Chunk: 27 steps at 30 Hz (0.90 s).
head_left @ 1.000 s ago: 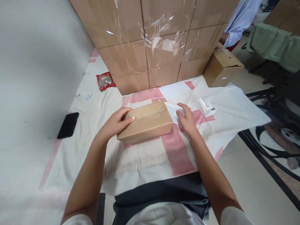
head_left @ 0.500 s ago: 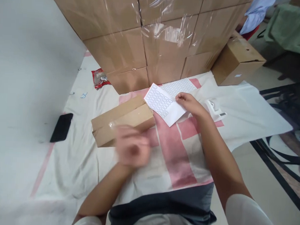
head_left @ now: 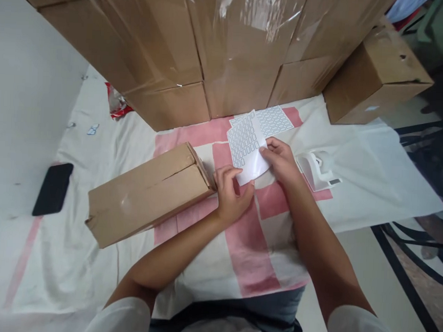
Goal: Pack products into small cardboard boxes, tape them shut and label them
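Both hands were on the label sheet (head_left: pixel 245 143), which was held up off the cloth (head_left: pixel 352 191) in front of the wrapped carton stack (head_left: pixel 212 48). Left hand (head_left: pixel 230 195) pinched the sheet's bottom edge, fingers curled over the front. Right hand (head_left: pixel 282 162) pinched its right edge, thumb and forefinger pressed together on the paper. The sheet was bowed and part of its grid was peeled blank. A second sheet (head_left: pixel 277 119) lay flat on the cloth just behind it, against the stack. A brown box (head_left: pixel 150 192) lay on the cloth just left of the left hand, close to it, contact unclear. A tape dispenser (head_left: pixel 315 171) sat just right of the right hand. A phone (head_left: pixel 52 189) lay far left, a red packet (head_left: pixel 116 103) by the stack's left corner, and a single carton (head_left: pixel 375 77) stood far right.
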Motion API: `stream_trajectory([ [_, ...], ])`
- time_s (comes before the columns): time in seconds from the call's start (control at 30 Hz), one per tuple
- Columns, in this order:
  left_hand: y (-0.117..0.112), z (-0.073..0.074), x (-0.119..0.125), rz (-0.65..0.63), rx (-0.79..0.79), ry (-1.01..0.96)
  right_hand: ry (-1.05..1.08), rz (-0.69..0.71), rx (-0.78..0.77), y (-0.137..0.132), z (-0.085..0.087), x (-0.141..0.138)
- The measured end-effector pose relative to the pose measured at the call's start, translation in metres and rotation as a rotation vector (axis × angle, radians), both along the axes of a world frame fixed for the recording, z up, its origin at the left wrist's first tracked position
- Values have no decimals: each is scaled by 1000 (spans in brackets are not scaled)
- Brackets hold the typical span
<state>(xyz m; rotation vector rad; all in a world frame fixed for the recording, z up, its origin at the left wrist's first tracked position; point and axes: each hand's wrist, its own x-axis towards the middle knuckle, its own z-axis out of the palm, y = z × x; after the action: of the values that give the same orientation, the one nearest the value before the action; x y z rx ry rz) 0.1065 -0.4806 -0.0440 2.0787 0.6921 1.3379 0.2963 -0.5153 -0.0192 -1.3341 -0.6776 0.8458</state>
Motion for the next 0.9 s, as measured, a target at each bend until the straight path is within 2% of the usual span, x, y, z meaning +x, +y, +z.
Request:
stream_trajectory([
  [0.1,6,3,2,18,88,0,17,150,-62,-6,10,-3],
  [0.3,14,2,4,30,76,71,-124,357,-83,-20,31,-10],
  [0.57,12,9,3,-5,63,73,-205,419,-67,-25,36,-14],
  [0.8,14,19,2,-59,71,83,-237,400,3,-25,37,-17],
  [0.9,14,22,2,-81,22,99,-256,403,-11,-25,37,-18],
])
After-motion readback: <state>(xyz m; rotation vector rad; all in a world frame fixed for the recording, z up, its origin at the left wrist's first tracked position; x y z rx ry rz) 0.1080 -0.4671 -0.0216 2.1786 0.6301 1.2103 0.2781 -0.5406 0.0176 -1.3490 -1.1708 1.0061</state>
